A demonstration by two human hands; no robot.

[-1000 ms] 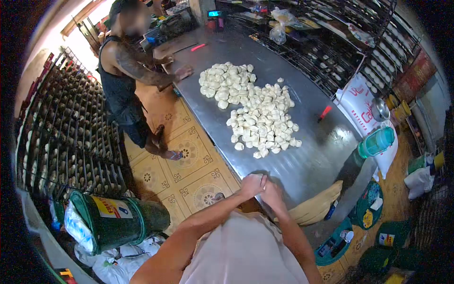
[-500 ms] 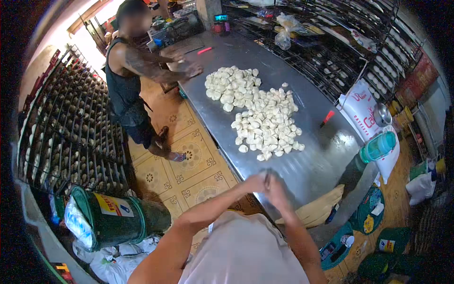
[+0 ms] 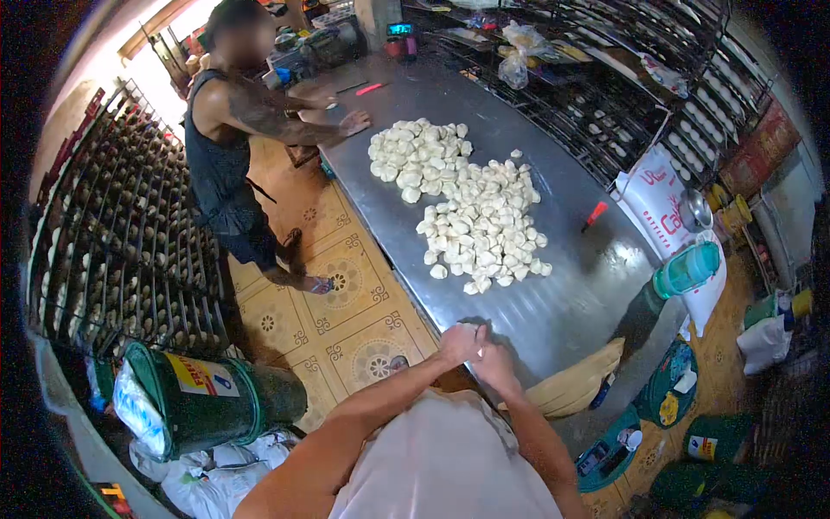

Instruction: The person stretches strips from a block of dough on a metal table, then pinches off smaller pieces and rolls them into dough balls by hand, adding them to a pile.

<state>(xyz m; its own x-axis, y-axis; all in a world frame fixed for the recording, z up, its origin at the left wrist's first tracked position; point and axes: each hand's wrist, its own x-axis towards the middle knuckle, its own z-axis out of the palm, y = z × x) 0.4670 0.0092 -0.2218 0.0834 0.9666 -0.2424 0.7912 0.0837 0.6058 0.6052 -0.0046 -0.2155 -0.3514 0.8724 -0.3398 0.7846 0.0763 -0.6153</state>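
My left hand and my right hand meet over the near edge of the metal table. The fingers of both are bent and close together; a tiny pale bit shows between them, too small to name. Beyond them lies a large heap of pale dough pieces, joined to a second heap farther back. A tan cloth or sack rests on the table just right of my right hand.
Another person stands at the table's left side, hands on its top. A red-handled tool, a teal container and a white sack are at the right. Green drums stand at the lower left.
My hands have shifted slightly down and left in the view, still together. The whole scene has moved a little left. The dough heaps look the same.
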